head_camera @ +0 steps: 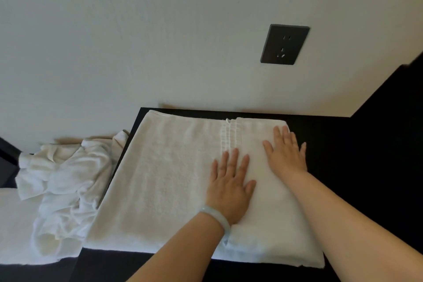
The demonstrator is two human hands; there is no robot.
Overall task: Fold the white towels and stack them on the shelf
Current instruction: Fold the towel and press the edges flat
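Note:
A white towel (pixel 164 178) lies spread flat on a black tabletop (pixel 338 144), with its right part folded over into a thicker layer. My left hand (pixel 230 184), with a pale bangle on the wrist, presses flat on the towel near the folded edge. Farther right and nearer the wall, my right hand (pixel 286 152) lies flat with straight fingers on the folded part. A crumpled heap of white towels (pixel 66 178) sits to the left, beside the table.
A white wall with a dark socket plate (pixel 284 44) rises right behind the table. White bedding (pixel 16 224) lies under the crumpled heap at the left. A dark panel (pixel 400 89) stands at the right.

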